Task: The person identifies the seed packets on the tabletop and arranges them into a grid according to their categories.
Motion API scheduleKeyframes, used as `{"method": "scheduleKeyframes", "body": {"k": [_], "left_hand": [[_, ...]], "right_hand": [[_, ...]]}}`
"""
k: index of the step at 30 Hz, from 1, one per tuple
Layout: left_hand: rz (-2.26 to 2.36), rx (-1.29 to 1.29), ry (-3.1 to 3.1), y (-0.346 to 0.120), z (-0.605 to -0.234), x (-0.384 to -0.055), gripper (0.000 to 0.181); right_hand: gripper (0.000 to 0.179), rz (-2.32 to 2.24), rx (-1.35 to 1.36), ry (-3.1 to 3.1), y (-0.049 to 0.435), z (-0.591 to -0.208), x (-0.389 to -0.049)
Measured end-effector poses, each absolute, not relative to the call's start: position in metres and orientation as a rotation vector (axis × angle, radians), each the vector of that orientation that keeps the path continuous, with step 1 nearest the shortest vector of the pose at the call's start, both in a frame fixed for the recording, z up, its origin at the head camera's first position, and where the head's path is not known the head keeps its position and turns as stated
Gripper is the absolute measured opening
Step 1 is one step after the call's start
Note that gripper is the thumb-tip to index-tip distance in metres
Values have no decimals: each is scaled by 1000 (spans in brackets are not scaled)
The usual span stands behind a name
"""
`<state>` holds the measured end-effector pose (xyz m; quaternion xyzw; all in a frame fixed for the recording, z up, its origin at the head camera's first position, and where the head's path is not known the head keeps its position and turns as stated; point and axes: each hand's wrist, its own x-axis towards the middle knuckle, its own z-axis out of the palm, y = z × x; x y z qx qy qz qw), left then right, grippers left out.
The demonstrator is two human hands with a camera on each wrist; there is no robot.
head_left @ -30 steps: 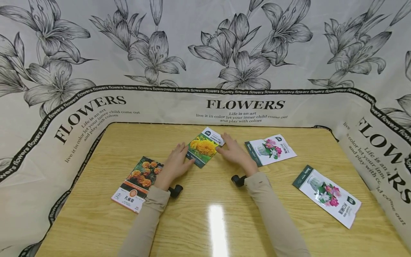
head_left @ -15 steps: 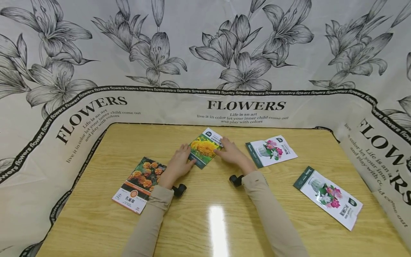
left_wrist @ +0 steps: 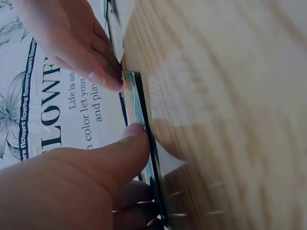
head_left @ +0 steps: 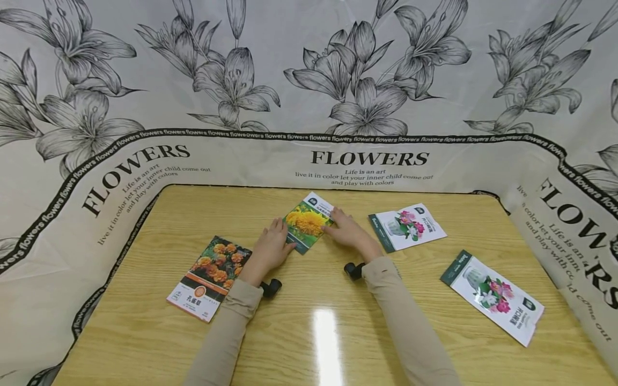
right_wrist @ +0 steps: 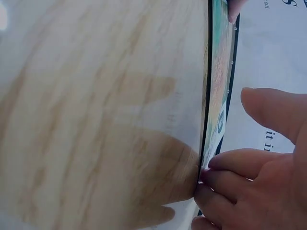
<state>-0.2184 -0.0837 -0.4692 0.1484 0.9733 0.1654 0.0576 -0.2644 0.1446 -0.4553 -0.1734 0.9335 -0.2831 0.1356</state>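
A seed packet with yellow flowers (head_left: 307, 221) lies slanted at the middle back of the table. My left hand (head_left: 270, 246) rests at its lower left side, fingers fairly straight along the edge. In the left wrist view the thumb (left_wrist: 132, 148) touches the packet (left_wrist: 135, 103). At the upper right side, my right hand (head_left: 350, 232) touches the packet with its fingertips. The right wrist view has the right thumb (right_wrist: 268, 110) raised off the packet, while the fingers (right_wrist: 230, 175) meet its edge near the tabletop.
An orange-flower packet (head_left: 212, 276) lies left, partly behind the left forearm. Two packets with pink and white flowers, one nearer the back (head_left: 407, 226) and one nearer the front (head_left: 492, 296), lie right. Flower-printed cloth (head_left: 367, 161) borders the wooden table (head_left: 309, 332).
Both hands have shifted only slightly at the yellow-flower packet; the right fingers have slid a little down its right side. The packet stays nearly in place.
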Motion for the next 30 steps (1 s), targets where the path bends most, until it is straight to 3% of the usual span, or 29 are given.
{"method": "scheduleKeyframes", "body": {"k": [30], "left_hand": [[286,384,3018,-70,-472,-213,67]], "right_hand": [[62,-732,-534,2707,138,-452,-278]]}}
